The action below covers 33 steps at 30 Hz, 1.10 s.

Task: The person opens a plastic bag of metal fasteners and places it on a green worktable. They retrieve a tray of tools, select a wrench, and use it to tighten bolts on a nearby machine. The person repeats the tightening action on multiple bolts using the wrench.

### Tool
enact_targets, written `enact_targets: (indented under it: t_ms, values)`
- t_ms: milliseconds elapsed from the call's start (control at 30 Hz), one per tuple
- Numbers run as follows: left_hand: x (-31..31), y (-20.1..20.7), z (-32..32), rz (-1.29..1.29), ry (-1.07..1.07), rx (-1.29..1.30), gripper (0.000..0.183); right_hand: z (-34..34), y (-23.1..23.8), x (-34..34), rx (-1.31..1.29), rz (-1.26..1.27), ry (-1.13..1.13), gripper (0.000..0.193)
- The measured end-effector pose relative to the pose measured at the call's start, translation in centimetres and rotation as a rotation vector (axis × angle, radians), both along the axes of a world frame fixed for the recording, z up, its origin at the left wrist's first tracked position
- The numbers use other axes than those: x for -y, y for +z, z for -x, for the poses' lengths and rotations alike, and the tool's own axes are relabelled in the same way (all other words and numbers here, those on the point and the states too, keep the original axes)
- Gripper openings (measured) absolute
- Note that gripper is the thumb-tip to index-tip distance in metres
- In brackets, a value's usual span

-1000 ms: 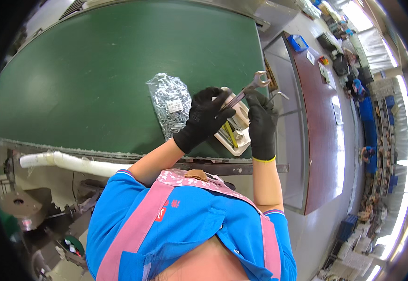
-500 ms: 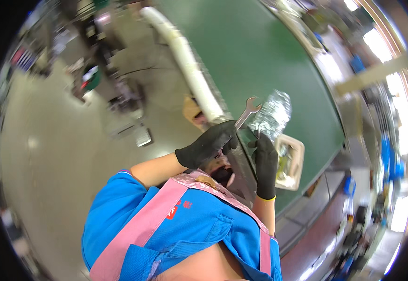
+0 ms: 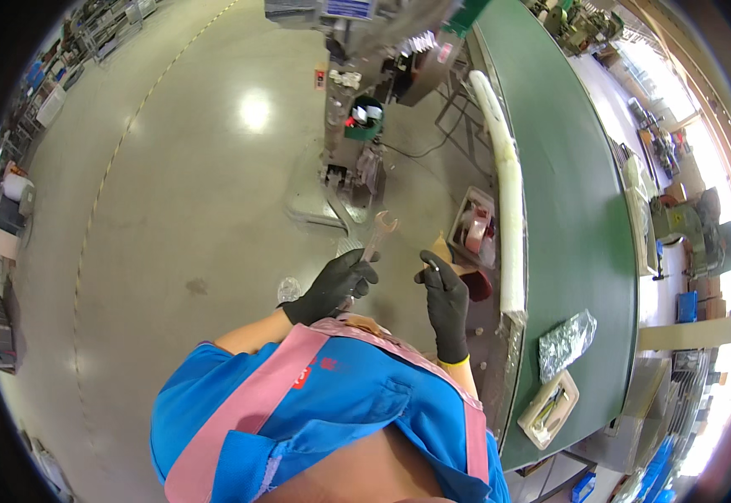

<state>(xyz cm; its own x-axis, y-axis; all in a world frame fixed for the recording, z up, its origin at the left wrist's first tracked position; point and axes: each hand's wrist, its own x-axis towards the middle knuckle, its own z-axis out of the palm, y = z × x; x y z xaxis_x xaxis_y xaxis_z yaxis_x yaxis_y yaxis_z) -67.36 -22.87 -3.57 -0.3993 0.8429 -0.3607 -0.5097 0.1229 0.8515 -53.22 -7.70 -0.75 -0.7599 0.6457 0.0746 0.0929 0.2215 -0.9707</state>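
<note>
My left hand point(image 3: 332, 287), in a black glove, is closed around a metal open-end wrench point(image 3: 372, 241). The wrench's forked jaw points up and away from me, over the floor. A little to the right, my right hand point(image 3: 447, 310), also black-gloved, is raised with its fingers curled together. Something small and pale shows at those fingertips, too small to name. Neither hand touches the green-topped workbench point(image 3: 562, 168) on my right. On that bench lie a clear plastic bag point(image 3: 568, 342) and, nearer me, a beige tray point(image 3: 528, 419) with small items in it.
Ahead stands a machine on a post point(image 3: 340, 117), with a green bin point(image 3: 364, 119) and a pedal at its foot. A long white roll point(image 3: 506, 193) runs along the bench's near edge. Below it sits a bin of reddish items point(image 3: 464, 222). Machines point(image 3: 697, 226) line the far right.
My view has swung left, from the bench toward the machine. Both hands have come away from the bag and tray and moved apart. The wrench stays in my left hand.
</note>
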Motion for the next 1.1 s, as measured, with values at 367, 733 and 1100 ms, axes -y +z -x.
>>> enact_targets:
  t_ms: [367,733,1100]
  values:
    - [10.6,-1.1,15.9,0.248,0.253,-0.275,0.036,19.4,-2.0,1.1,0.138,0.035,-0.005,0.027]
    - [13.9,-1.1,18.8,0.429,0.410,-0.076,0.035,26.9,-6.7,-3.8,0.055,0.172,-0.140,0.025]
    - [0.9,7.6,15.2,0.578,0.436,-0.063,0.030,26.0,-5.8,-14.6,-0.029,0.583,-0.124,0.020]
